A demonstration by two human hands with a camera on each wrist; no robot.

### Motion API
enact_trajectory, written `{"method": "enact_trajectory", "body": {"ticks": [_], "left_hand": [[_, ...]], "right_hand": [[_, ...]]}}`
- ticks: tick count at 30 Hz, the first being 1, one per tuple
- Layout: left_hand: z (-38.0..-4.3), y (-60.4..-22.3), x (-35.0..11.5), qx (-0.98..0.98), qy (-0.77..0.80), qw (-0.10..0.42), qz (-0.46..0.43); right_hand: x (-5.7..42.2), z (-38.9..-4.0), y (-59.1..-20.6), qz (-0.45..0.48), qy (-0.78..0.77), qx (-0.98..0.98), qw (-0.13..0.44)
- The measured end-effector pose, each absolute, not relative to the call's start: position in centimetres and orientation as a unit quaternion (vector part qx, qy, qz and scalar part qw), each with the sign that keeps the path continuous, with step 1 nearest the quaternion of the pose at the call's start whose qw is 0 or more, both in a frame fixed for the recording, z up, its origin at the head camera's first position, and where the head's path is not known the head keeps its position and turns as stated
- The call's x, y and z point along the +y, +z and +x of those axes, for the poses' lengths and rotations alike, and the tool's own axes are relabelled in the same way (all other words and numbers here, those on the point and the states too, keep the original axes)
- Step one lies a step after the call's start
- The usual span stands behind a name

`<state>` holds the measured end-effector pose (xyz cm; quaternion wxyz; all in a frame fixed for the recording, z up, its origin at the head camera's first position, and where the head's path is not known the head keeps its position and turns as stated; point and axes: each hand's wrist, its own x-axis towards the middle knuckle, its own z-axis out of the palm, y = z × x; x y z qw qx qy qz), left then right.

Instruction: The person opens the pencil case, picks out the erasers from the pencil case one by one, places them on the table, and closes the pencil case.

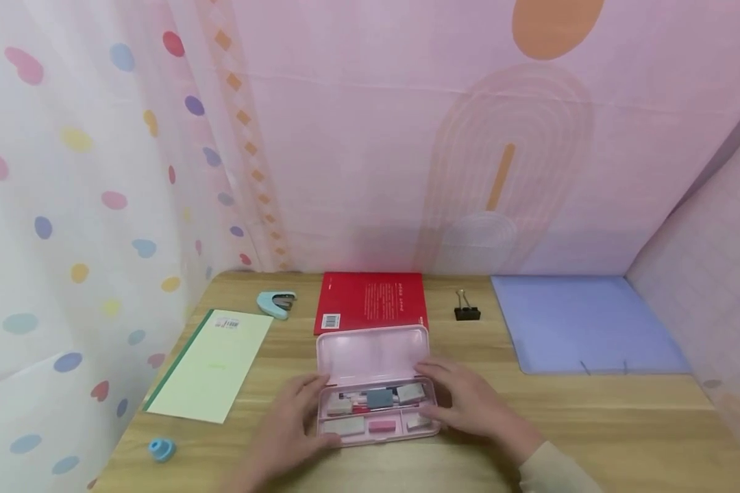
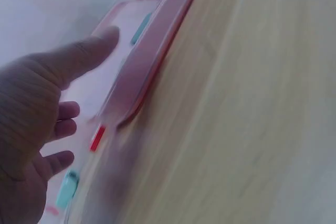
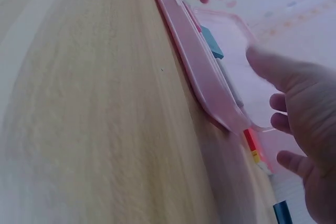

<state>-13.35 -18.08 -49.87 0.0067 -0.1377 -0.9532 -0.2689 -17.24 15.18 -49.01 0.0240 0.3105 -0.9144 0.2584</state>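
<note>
A pink pencil case [image 1: 373, 356] lies on the table with its lid raised toward the back. Inside are a grey-teal block [image 1: 379, 398], a small pink block [image 1: 381, 426], several pale blocks and some thin pens partly covered by them. My left hand [image 1: 290, 428] is at the case's left side, thumb near the front corner and fingers toward the hinge. On the opposite side is my right hand [image 1: 469, 400], its fingertips by the lid's lower right corner and its thumb over the tray's right edge. Both wrist views show thumb and fingers spread apart, pinching nothing.
Behind the case lies a red book [image 1: 370, 298]. A light blue stapler [image 1: 275, 303] and a pale green notebook [image 1: 212, 366] are on the left, with a blue knob-shaped piece [image 1: 162, 449] nearer. Rightward are a black binder clip [image 1: 466, 313] and a blue folder [image 1: 592, 325].
</note>
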Motion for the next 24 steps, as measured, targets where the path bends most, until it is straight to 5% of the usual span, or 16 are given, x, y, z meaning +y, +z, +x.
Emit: {"method": "enact_trajectory", "body": {"ticks": [24], "left_hand": [[-13.7,-51.2,-18.7,-0.952,-0.275,-0.021,-0.136]], "right_hand": [[13.5,-19.3,-49.3,0.325,0.222,-0.919,0.009]]}}
